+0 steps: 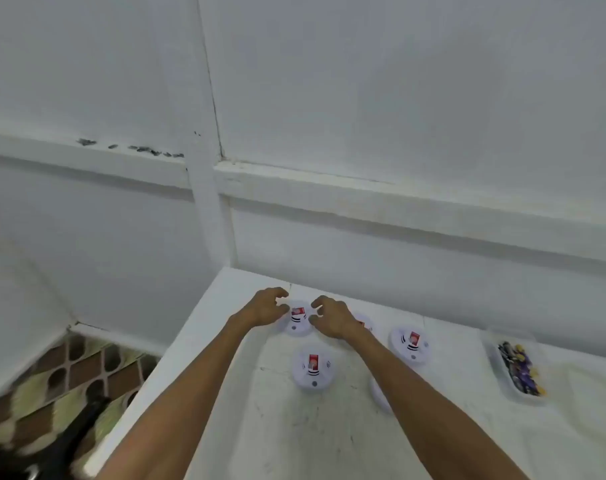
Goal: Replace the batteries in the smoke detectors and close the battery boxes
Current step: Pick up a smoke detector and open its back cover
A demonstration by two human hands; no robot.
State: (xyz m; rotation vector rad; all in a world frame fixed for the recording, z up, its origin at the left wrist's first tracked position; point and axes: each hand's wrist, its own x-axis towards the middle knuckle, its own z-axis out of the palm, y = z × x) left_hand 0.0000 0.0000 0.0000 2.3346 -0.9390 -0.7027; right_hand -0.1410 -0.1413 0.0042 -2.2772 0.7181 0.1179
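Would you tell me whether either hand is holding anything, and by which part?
Nothing is visibly held: the left hand and right hand flank the far-left detector, fingers curled toward it.

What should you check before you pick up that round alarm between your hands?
1. Hands free: the left hand and right hand hold nothing. Ok.
2. Target in sight: the far alarm lies between both hands. Ok.
3. Its battery lid open or shut: too blurred. Cannot tell.
4. Room to lift: the near alarm lies apart from it. Ok.
5. Spares ready: the tray on the right of the table holds batteries. Ok.
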